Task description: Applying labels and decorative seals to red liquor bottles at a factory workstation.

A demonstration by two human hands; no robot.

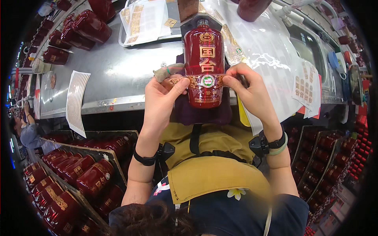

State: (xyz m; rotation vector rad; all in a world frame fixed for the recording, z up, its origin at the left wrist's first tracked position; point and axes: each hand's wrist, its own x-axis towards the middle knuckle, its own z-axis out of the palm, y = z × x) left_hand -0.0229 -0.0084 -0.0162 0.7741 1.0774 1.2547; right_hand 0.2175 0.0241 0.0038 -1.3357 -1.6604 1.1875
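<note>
Hands close in from both sides of a dark red bottle [204,63], the left hand [160,92] and right hand [252,88] each with thumb and forefinger pinched on an end of a gold-patterned band [215,81] across its lower part. A knitted finger cover [167,73] wraps one left fingertip. The bottle lies neck pointing far, over a dark purple cloth [201,117] at the near edge of a metal table [112,72]. More red bottles [92,26] gather far left; gold-printed sheets [151,17] rest in a pale tray [124,44] beyond. A white striped sheet [77,103] overhangs the table's edge at left, clear plastic sheeting [271,47] spreads right, and bottle-filled crates [121,167] flank the worker.
</note>
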